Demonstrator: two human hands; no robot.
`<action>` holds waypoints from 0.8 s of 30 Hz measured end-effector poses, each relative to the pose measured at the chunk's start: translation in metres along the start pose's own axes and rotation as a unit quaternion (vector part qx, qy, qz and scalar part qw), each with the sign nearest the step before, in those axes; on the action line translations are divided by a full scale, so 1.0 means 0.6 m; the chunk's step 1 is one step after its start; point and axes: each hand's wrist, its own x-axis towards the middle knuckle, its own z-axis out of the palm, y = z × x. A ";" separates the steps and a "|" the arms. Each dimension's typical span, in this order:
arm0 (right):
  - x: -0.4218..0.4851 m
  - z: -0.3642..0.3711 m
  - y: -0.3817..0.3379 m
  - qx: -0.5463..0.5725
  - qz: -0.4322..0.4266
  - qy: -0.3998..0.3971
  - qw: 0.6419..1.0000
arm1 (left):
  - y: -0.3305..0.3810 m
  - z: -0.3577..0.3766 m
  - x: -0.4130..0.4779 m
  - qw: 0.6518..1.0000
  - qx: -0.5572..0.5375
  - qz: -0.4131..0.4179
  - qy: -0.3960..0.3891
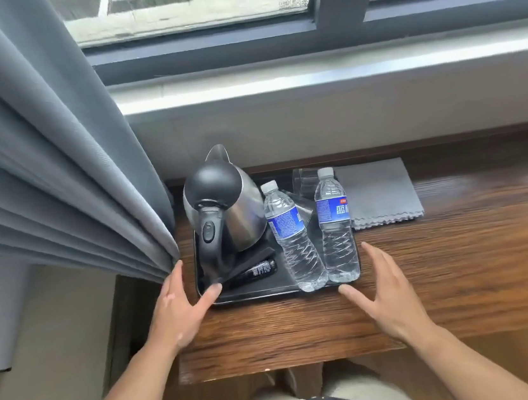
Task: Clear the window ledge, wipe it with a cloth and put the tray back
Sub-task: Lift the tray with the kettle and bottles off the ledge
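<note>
two tall, light things worry me: the left bottle [290, 233] and the right bottle [335, 224] stand at the near right edge of the black tray [254, 293], so a tilted or jerky lift could topple them or slide the kettle [226, 204]. both hands are spread and grip nothing. the left hand [176, 307] has its thumb at the tray's near left corner, and the right hand [384, 294] is just beside the right corner. the tray sits at the left end of the bench [462, 258]. the curtain [51, 159] touches the left hand and crowds that side. a folded grey cloth [381, 192] lies just right of the tray.
</note>
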 end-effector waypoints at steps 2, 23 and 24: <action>0.021 0.004 0.003 0.014 0.021 0.007 1.000 | -0.005 0.010 0.027 1.000 -0.003 0.011 0.003; 0.115 0.076 -0.006 0.153 0.039 0.085 0.984 | -0.050 0.108 0.115 0.993 -0.067 0.045 0.082; 0.115 0.077 -0.007 0.157 0.040 0.087 0.983 | -0.047 0.108 0.112 0.993 -0.065 0.049 0.086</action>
